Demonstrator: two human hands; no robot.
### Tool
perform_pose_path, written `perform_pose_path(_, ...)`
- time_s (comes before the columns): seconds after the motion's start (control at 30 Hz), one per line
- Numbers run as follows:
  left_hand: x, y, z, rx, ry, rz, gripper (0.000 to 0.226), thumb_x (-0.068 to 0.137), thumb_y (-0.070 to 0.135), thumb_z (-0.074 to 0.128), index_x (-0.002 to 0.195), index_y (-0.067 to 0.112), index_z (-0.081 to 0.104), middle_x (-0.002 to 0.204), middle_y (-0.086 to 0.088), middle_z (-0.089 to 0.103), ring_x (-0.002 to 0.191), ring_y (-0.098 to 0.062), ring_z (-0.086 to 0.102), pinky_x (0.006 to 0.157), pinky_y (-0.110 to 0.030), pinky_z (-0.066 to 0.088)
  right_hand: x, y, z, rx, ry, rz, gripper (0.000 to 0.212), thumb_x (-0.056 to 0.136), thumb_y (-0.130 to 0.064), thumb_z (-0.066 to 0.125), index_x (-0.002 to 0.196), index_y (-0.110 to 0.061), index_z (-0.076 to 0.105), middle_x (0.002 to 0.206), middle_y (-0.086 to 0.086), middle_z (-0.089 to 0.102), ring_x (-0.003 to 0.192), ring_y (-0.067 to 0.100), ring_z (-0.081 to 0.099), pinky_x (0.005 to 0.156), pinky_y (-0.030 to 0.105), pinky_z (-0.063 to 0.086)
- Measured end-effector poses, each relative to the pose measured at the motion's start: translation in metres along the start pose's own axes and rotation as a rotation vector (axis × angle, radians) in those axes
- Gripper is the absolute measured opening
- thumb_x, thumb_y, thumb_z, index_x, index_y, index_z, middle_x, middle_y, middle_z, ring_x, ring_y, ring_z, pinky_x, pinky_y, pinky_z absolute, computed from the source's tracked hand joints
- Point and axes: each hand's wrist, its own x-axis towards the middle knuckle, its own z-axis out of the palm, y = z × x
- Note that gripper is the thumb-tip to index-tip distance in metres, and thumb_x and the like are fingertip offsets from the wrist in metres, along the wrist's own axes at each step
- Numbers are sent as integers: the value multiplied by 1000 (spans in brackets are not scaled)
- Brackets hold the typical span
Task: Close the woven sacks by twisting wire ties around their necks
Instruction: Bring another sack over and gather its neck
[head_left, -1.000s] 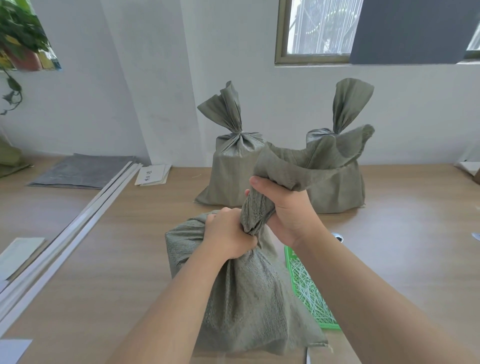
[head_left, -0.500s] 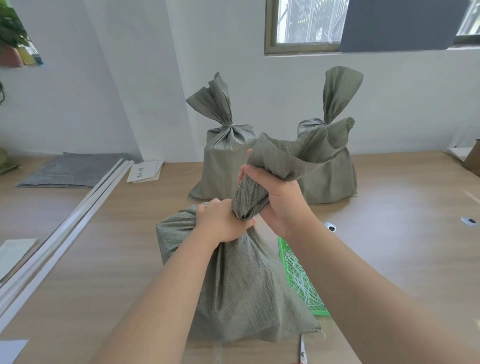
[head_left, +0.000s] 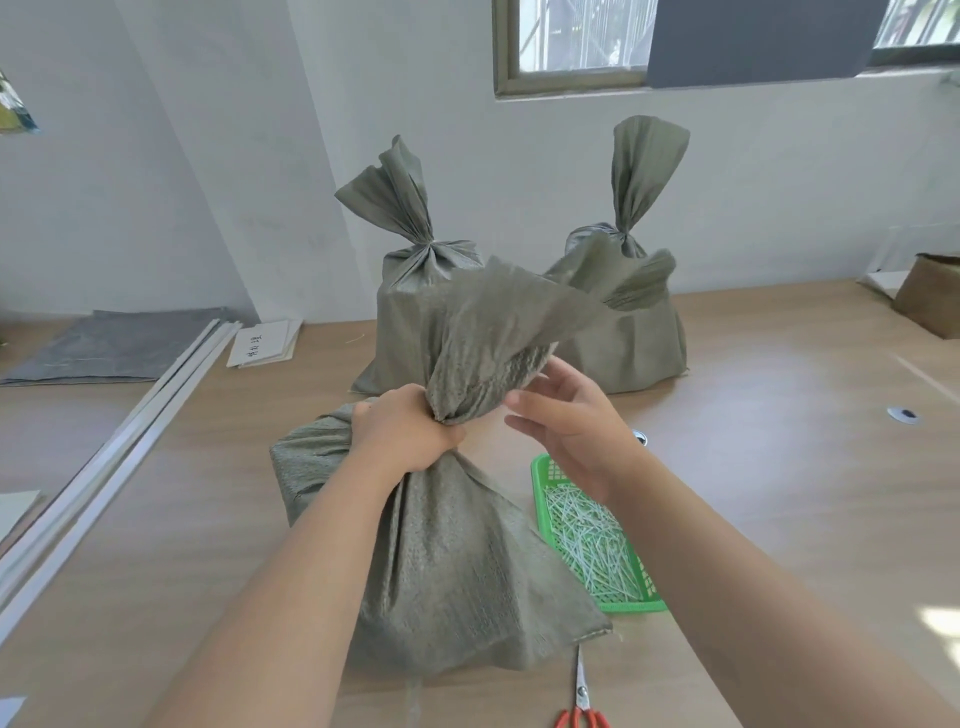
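**Operator:** Where's the sack I'm working on?

**Spotter:** The front sack (head_left: 457, 561) stands on the counter (head_left: 779, 467) right in front of you, its body spread wide at the base. Your left hand (head_left: 405, 431) is clenched round its neck, fingers wrapped tight over the gathered cloth. The loose top flares up and to the right above your fist.

**Operator:** And my other hand?

**Spotter:** Your right hand (head_left: 576, 426) holds nothing. Its fingers are spread and relaxed and its palm is turned toward the flared top, just beside it. Whether the fingertips touch the cloth, I can't tell.

**Operator:** The ties?

**Spotter:** The wire ties (head_left: 592, 540) lie in a loose heap in the green tray (head_left: 540, 467). The tray sits on the counter just to the right of the front sack, under your right forearm.

**Operator:** What else is around me?

**Spotter:** The scissors (head_left: 582, 701), red-handled, lie on the counter by the sack's near right corner, blades pointing away from you. Behind the front sack stand two more — the back left sack (head_left: 410, 291) and the back right sack (head_left: 634, 343) — both upright near the wall. Each has a cinched neck with its top fanned out above. On your left, long white strips (head_left: 130, 415) run along the counter. Beyond them are some paper cards (head_left: 265, 343) and a flat grey sheet (head_left: 114, 343).
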Motion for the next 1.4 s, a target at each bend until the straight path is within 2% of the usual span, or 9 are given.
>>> perform_pose_path(0.1,0,2,1,-56,25,-21,28,81,49,61,77,21,62,68,6,66,86,-23,64,93,-36,37,-6,8,-25,-70,91,45,55,73,-9,76,126,-12,58,111,5,69,96,15,65,89,36,46)
perform_pose_path(0.27,2,4,3,33,37,-21,39,81,58,54,97,26,69,90,5,73,99,-23,64,93,-38,34,-16,20,-68,-175,177,74,59,71,-16,79,126,-22,60,118,5,70,93,11,69,86,32,49)
perform_pose_path(0.37,4,6,7,149,43,-27,67,65,80,36,92,28,68,87,7,71,89,-22,61,87,-37,41,-23,29,-102,-249,244,110,58,71,-18,81,125,-25,61,118,5,70,96,12,70,85,31,51)
perform_pose_path(0.47,6,6,11,234,63,-36,63,73,83,42,88,28,68,87,5,72,90,-22,64,85,-37,42,-31,41,-139,-300,295,170,51,81,-9,79,127,-22,60,121,7,68,100,16,69,88,36,54)
perform_pose_path(0.7,1,15,10,333,85,-33,73,63,89,37,83,26,66,84,0,69,98,-26,66,83,-36,37,-52,72,-215,-401,443,332,50,83,3,73,130,-7,56,118,17,63,83,13,62,60,14,47)
perform_pose_path(0.8,-1,20,9,315,56,-52,68,55,90,32,70,28,56,71,3,55,89,-26,61,84,-37,38,-62,95,-244,-458,506,420,50,82,0,75,129,-8,58,118,17,64,84,14,62,62,19,45)
perform_pose_path(0.9,-2,22,10,292,83,-63,53,64,79,39,69,27,52,82,-3,67,88,-28,60,86,-38,39,-70,120,-265,-514,520,508,51,81,-3,76,128,-10,57,114,15,64,87,19,62,67,24,48)
perform_pose_path(1.0,-4,22,10,299,98,-65,60,55,79,33,70,26,54,82,-6,68,80,-25,53,86,-38,42,-75,143,-279,-665,517,593,52,79,-5,76,128,-11,58,109,10,63,92,23,64,78,34,53)
perform_pose_path(1.4,-11,28,9,258,81,-28,81,42,92,19,66,25,58,65,3,56,76,-24,52,80,-36,39,-82,207,-293,-1220,374,822,41,83,-14,58,124,-20,62,112,6,70,98,25,68,82,30,55)
